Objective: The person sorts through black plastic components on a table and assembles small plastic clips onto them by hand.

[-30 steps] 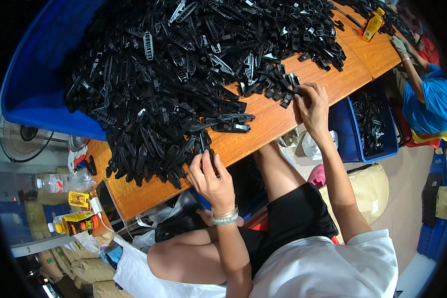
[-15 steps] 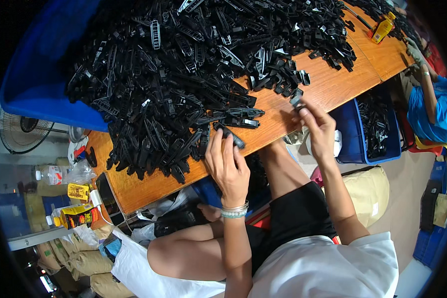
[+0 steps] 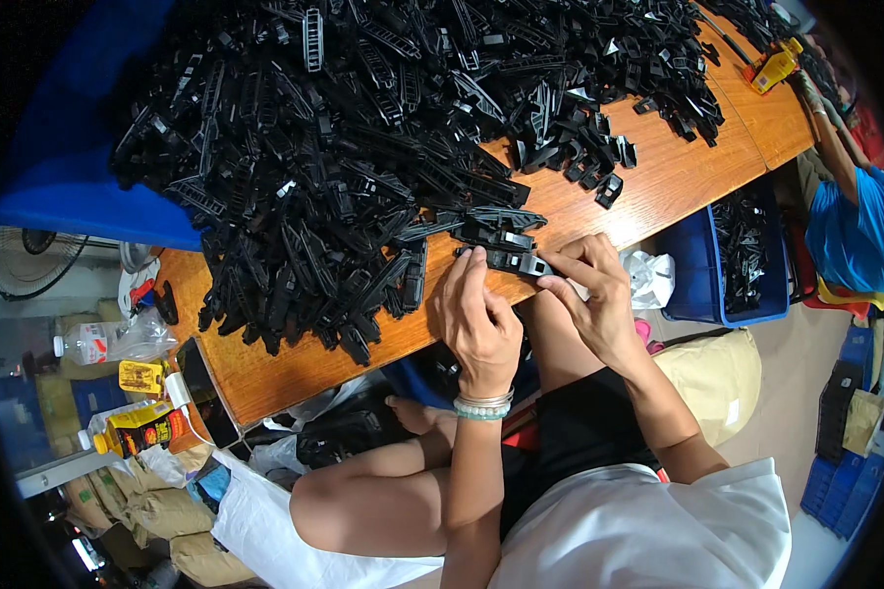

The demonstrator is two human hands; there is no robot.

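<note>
Both my hands meet at a long black plastic part (image 3: 509, 261) held just over the front edge of the wooden table. My left hand (image 3: 480, 316) has its fingers closed around the part's left end. At the right end, my right hand (image 3: 596, 297) pinches with thumb and fingertips, where the part has a lighter grey, open-framed tip. Whether that tip is a separate small piece I cannot tell. Right behind it lies another black plastic part (image 3: 496, 234), at the border of a large heap of similar black parts (image 3: 314, 177). A beaded bracelet circles my left wrist.
One small black piece (image 3: 609, 190) lies apart on the wooden table (image 3: 658, 162). A blue bin (image 3: 692, 260) of black parts stands to the right, beyond a tan sack (image 3: 712, 383). At the far right another person (image 3: 859, 231) sits near a yellow bottle (image 3: 776, 67). More bottles stand left.
My right hand has come left and down from the small pieces to the part in my left hand. My left hand has shifted slightly right. The view has turned a little.
</note>
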